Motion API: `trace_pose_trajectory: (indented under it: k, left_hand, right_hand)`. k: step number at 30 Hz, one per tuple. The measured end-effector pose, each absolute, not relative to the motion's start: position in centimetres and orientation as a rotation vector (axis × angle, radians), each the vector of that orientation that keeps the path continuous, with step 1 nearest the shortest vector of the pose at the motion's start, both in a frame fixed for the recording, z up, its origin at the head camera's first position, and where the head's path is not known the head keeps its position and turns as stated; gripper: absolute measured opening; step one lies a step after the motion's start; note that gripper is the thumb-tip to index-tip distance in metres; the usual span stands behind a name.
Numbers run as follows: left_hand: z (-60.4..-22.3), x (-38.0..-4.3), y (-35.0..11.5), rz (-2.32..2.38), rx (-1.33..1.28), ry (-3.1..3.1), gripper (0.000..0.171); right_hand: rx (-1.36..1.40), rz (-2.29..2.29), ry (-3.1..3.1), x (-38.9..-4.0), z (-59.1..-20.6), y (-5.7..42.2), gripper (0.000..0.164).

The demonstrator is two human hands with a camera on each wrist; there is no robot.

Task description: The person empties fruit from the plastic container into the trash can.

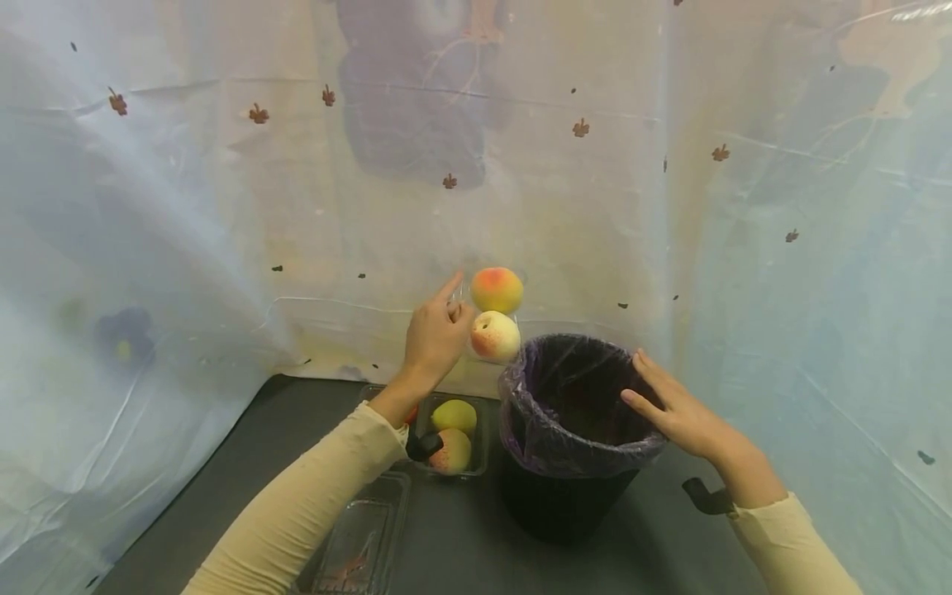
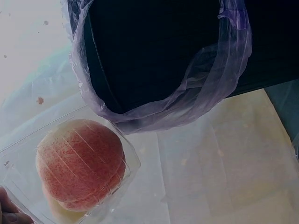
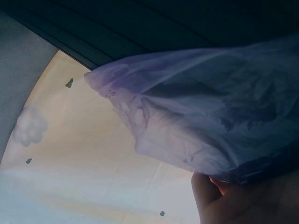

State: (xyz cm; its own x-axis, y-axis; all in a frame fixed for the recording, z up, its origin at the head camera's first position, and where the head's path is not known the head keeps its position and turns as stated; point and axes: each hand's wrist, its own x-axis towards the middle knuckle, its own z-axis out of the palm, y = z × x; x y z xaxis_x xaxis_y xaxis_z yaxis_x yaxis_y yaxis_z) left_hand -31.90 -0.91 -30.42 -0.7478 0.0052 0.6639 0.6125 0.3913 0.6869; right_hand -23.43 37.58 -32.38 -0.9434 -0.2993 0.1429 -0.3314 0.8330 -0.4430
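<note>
My left hand [image 1: 437, 335] pinches the edge of a clear plastic container [image 2: 131, 156], with the index finger pointing up. Inside it are two peaches, a yellow-orange one [image 1: 497, 290] and a paler one [image 1: 495, 336] below it. In the left wrist view a reddish peach [image 2: 80, 158] shows through the plastic close to the bin's rim. The black bin [image 1: 565, 500] stands on the table, lined with a purple translucent bag [image 1: 531, 430] folded over its rim. My right hand [image 1: 687, 413] rests at the bin's right rim, fingers extended and thumb over the opening.
Left of the bin, another clear container [image 1: 482, 450] holds a yellow-green fruit [image 1: 454, 416] and a peach [image 1: 450, 452]. Nearer lies a clear plastic tray [image 1: 364, 529], partly behind the left sleeve. Patterned plastic sheeting [image 1: 580, 215] hangs behind and beside the dark table [image 1: 245, 463].
</note>
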Motion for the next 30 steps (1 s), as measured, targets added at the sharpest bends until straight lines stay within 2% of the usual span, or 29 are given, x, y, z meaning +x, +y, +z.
trace_pose_trajectory:
  k: [13, 30]
  left_hand:
    - [-30.2, -31.4, -0.2, -1.262, -0.571, -2.009, 0.058]
    - [-29.9, -30.6, 0.5, -1.011, -0.597, -1.999, 0.063]
  right_hand:
    - [0.511, 0.74, -2.939, -23.4, -32.4, 37.6, 0.085]
    - [0.509, 0.719, -2.93, -23.4, -32.5, 37.5, 0.084]
